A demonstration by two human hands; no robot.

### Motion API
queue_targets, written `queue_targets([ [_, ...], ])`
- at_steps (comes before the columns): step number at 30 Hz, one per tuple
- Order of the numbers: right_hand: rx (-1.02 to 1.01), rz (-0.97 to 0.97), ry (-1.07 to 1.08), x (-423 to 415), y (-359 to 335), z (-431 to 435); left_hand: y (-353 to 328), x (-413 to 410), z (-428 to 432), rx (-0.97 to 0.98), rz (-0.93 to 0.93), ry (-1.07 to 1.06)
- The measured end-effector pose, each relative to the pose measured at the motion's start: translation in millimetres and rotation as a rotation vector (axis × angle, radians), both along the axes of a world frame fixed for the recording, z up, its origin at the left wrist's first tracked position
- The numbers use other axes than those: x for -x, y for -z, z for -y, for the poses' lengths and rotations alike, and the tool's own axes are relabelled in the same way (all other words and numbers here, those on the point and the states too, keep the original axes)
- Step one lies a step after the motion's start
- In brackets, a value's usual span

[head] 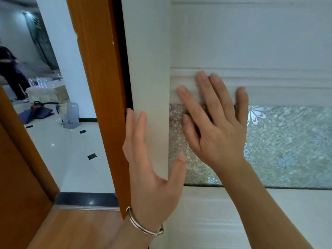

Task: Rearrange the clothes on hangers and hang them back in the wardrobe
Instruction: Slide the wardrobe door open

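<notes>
Pressing wardrobe door [251,42]: right hand [213,126] flat, fingers spread; left hand [150,169] open, seemingly cupping edge.

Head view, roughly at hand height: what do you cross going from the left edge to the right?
Open doorway onto a white tiled floor → orange-brown wooden door frame → left hand on the cream wardrobe door edge → right hand flat on the door → frosted floral glass panel.

Right hand [213,123] flat on wardrobe door [251,42]; left hand [152,159] wraps door's left edge, fingers spread.
</notes>
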State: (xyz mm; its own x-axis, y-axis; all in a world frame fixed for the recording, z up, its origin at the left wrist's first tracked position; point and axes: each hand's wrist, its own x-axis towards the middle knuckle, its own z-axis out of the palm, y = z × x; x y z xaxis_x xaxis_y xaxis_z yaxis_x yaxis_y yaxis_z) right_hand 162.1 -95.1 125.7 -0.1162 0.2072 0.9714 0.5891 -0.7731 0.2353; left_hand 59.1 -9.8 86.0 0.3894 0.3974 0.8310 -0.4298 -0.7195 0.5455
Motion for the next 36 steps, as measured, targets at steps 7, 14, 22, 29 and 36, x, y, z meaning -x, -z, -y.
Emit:
queue_targets([
  [7, 0.015, 0.054, 0.055, -16, 1, 30, -7, -9, 21, -0.016, 0.059, 0.055],
  [14, -0.104, -0.065, 0.175, -27, 9, 96, -3, -31, 70, -0.128, 0.022, 0.317],
  [22, -0.25, -0.654, 0.005, 7, 57, 170, -15, -74, 135, -0.323, -0.01, 0.61],
  [29, -0.395, -0.873, 0.114, -11, 52, 228, -28, -123, 202, -0.351, 0.003, 0.721],
  [36, -0.425, -0.985, 0.065, -39, 49, 297, -30, -160, 274, -0.484, 0.073, 0.714],
])
